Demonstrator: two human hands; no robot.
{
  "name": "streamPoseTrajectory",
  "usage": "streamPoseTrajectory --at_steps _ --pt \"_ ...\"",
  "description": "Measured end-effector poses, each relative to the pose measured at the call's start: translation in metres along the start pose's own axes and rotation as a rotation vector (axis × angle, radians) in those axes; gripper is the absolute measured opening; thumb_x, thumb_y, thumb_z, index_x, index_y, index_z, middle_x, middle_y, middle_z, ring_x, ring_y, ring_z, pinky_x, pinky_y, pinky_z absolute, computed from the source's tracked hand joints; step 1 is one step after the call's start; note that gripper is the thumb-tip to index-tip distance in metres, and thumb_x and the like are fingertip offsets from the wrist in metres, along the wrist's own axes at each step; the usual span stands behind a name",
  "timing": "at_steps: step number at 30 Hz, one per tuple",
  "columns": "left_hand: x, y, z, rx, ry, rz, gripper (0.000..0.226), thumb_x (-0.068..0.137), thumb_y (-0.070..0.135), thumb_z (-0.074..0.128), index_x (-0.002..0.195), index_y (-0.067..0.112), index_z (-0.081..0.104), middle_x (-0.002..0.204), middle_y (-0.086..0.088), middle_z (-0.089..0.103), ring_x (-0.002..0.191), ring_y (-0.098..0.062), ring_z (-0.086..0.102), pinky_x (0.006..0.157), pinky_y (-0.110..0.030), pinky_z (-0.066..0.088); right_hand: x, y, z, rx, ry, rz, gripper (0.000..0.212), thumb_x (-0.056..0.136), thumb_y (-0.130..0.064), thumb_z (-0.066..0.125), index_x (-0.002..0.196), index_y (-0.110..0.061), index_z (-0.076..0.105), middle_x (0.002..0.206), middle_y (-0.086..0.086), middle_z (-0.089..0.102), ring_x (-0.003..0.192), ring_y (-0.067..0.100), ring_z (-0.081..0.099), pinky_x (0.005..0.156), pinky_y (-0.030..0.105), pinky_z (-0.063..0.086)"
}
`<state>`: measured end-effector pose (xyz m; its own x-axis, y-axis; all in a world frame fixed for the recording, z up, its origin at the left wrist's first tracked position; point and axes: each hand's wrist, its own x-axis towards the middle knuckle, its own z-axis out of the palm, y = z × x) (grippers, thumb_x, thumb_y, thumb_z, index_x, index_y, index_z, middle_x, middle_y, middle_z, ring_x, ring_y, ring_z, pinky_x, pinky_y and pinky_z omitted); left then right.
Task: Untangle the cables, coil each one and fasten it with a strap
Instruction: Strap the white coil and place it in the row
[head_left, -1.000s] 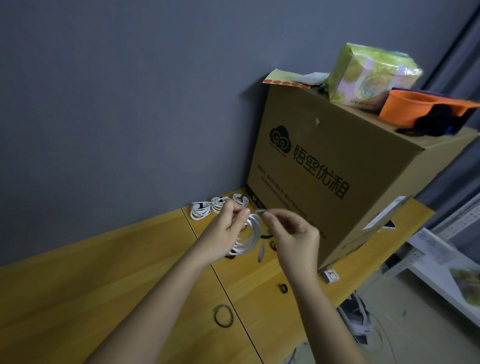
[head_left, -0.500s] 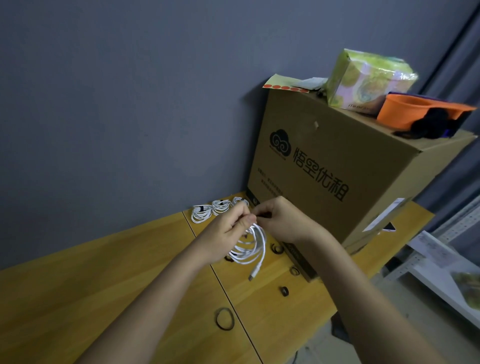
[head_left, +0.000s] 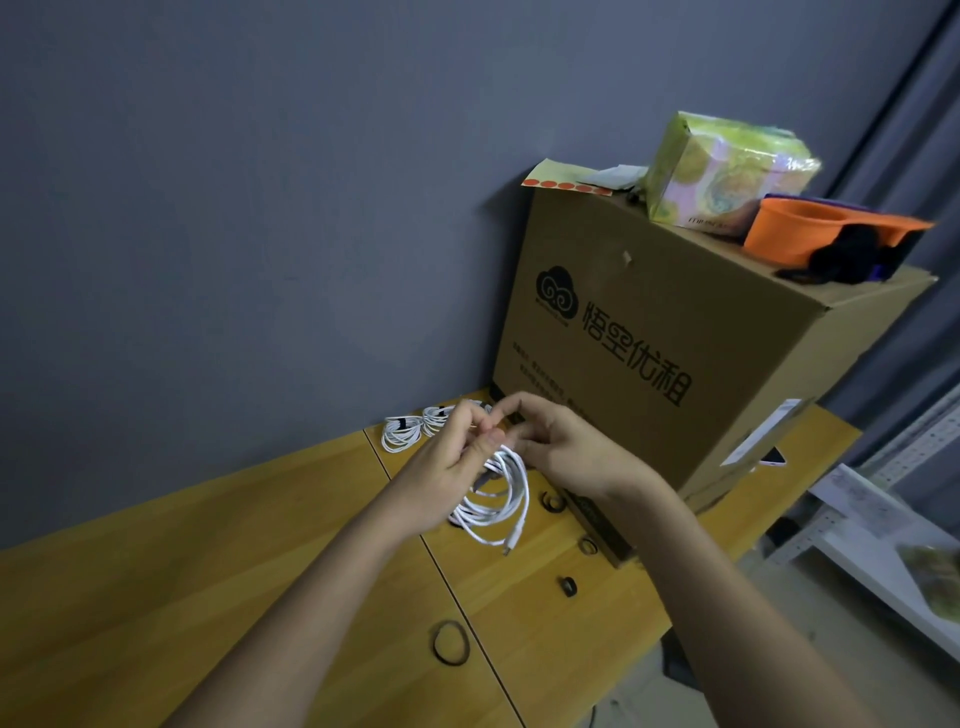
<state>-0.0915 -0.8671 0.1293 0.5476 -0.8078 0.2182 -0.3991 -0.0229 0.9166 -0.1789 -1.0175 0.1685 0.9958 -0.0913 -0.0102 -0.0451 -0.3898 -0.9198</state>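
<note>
Cable coil held above bench | left hand grips loops bunched | right hand fingers pinch at top, likely strapping

Counted against the one cardboard box: one white cable coil hangs just in front of it, held between two hands, the left hand and the right hand. Two bundled white coils show at its near-left corner by the wall. Four black strap rings lie before it: one large loop farthest out, three small ones nearer. On top: one green packet, one orange container, one sticker sheet.
</note>
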Motion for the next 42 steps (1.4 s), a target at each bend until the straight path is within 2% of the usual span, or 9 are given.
streamPoseTrajectory --at_steps 5,7,11,15,19,27,31,37,42 --pt "0.001 0.005 0.004 0.05 0.005 0.032 0.018 0.099 0.039 0.041 0.082 0.034 0.036 0.064 0.016 0.045 0.058 -0.004 0.044 0.072 -0.048 0.049 -0.005 -0.004 0.005 0.155 0.04 -0.015 0.013 0.094 0.008 0.045 0.095 -0.004 0.052 0.077 0.003 0.066 0.072 0.01 0.064 0.068 0.02 0.047" --pt "0.002 0.007 0.005 0.068 0.017 0.032 0.019 0.099 0.039 0.042 0.082 0.034 0.036 0.065 0.01 0.045 0.06 -0.008 0.047 0.071 -0.049 0.049 -0.005 -0.003 0.006 0.23 0.056 -0.003 0.004 0.093 -0.002 0.05 0.095 -0.003 0.052 0.078 0.002 0.064 0.072 0.012 0.061 0.067 0.021 0.047" --pt "0.003 0.009 0.001 0.074 -0.006 0.053 0.015 0.098 0.046 0.036 0.087 0.035 0.036 0.083 -0.008 0.056 0.074 -0.022 0.061 0.07 -0.045 0.05 -0.013 -0.004 0.006 0.365 0.017 0.019 0.021 0.089 -0.009 0.056 0.107 0.0 0.051 0.088 0.011 0.065 0.079 0.018 0.065 0.07 0.023 0.051" --pt "0.004 0.016 0.0 0.085 -0.031 0.103 0.016 0.096 0.05 0.031 0.086 0.041 0.039 0.072 0.011 0.046 0.064 -0.01 0.048 0.065 -0.04 0.046 -0.02 -0.001 0.012 0.239 0.127 -0.013 0.019 0.094 -0.002 0.055 0.112 0.002 0.051 0.098 0.029 0.064 0.085 0.03 0.065 0.079 0.033 0.055" --pt "0.004 0.016 -0.001 -0.041 -0.042 0.1 0.02 0.095 0.046 0.033 0.089 0.03 0.043 0.067 0.012 0.044 0.063 -0.013 0.046 0.064 -0.039 0.046 -0.024 0.0 0.016 0.262 0.204 -0.065 0.014 0.095 -0.003 0.054 0.108 0.003 0.054 0.088 0.019 0.065 0.079 0.026 0.064 0.077 0.033 0.054" --pt "-0.003 0.014 -0.007 -0.084 -0.199 0.029 0.017 0.088 0.024 0.039 0.105 0.025 0.042 0.106 -0.003 0.056 0.094 -0.007 0.055 0.087 -0.038 0.045 -0.028 0.003 0.02 0.373 0.296 -0.057 0.006 0.095 -0.003 0.053 0.099 -0.005 0.056 0.084 0.013 0.067 0.075 0.027 0.064 0.068 0.028 0.054" --pt "-0.004 0.014 -0.007 -0.024 -0.207 0.05 0.015 0.096 0.026 0.049 0.102 0.033 0.038 0.113 0.003 0.055 0.106 -0.008 0.057 0.094 -0.039 0.046 -0.027 0.005 0.022 0.385 0.28 -0.067 0.006 0.095 -0.003 0.053 0.099 -0.005 0.056 0.086 0.014 0.066 0.076 0.023 0.064 0.07 0.028 0.053" --pt "-0.001 0.01 -0.002 -0.094 -0.013 0.078 0.009 0.098 0.029 0.049 0.092 0.029 0.042 0.085 0.011 0.06 0.084 -0.008 0.059 0.082 -0.033 0.047 -0.029 0.003 0.015 0.477 0.156 -0.087 0.019 0.09 -0.001 0.057 0.108 -0.006 0.052 0.088 0.019 0.067 0.083 0.027 0.065 0.079 0.035 0.053" --pt "0.003 0.011 0.0 -0.112 0.005 0.046 0.009 0.099 0.019 0.049 0.094 0.025 0.043 0.088 0.005 0.059 0.083 -0.004 0.061 0.078 -0.026 0.048 -0.033 0.004 0.009 0.511 0.087 -0.066 0.031 0.084 0.001 0.058 0.113 -0.002 0.047 0.099 0.019 0.069 0.099 0.029 0.067 0.082 0.031 0.053"
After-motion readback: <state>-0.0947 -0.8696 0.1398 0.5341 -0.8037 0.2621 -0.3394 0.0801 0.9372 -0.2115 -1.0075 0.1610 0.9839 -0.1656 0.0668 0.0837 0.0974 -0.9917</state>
